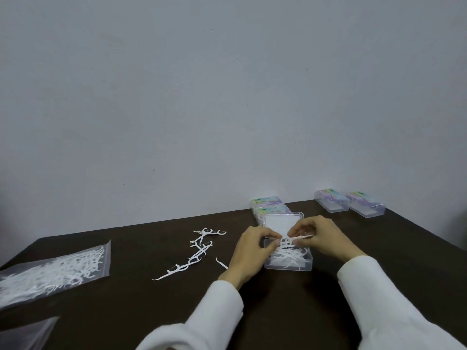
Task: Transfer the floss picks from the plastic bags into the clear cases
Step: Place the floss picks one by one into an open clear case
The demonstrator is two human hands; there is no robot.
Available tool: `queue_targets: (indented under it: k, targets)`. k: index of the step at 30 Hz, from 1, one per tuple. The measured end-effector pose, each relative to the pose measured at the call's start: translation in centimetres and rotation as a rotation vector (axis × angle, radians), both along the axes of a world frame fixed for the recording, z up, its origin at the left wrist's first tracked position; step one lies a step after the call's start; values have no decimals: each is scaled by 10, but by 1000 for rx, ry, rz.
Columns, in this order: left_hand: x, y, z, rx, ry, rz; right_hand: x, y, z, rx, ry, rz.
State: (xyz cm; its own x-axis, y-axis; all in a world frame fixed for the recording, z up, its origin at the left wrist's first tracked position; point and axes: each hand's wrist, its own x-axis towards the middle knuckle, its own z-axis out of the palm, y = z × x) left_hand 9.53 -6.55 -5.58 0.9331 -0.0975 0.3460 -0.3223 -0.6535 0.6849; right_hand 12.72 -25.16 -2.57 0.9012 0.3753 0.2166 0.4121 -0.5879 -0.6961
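Observation:
An open clear case (305, 264) lies on the dark table with its lid (274, 222) tipped up at the back and several white floss picks inside. Just above it, my left hand (252, 251) and my right hand (323, 236) together pinch a small bunch of floss picks (290, 240). Loose floss picks (199, 250) are scattered on the table left of my left hand. At the far left lies a clear plastic bag (54, 272) full of picks.
Two closed cases with coloured labels (269, 204) stand behind the open one, and two more closed cases (350, 203) sit at the back right by the wall. Another plastic bag's corner (25, 332) shows at the bottom left. The dark table (141, 311) runs to the wall.

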Motion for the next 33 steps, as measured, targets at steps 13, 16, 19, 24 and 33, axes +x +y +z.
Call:
queue_targets:
  k: [13, 16, 19, 24, 33]
  targets:
    - [1, 4, 0, 60, -6, -38, -2, 3, -1, -120, -56, 55]
    - [2, 6, 3, 96, 17, -54, 0, 1, -2, -226, -33, 80]
    - [3, 9, 9, 137, 30, -68, 0, 2, -2, -271, 7, 105]
    - [3, 10, 12, 142, 37, -78, 1, 5, -1, -251, -40, 77]
    - [2, 6, 16, 231, 61, -90, 2, 8, -3, -372, 14, 149]
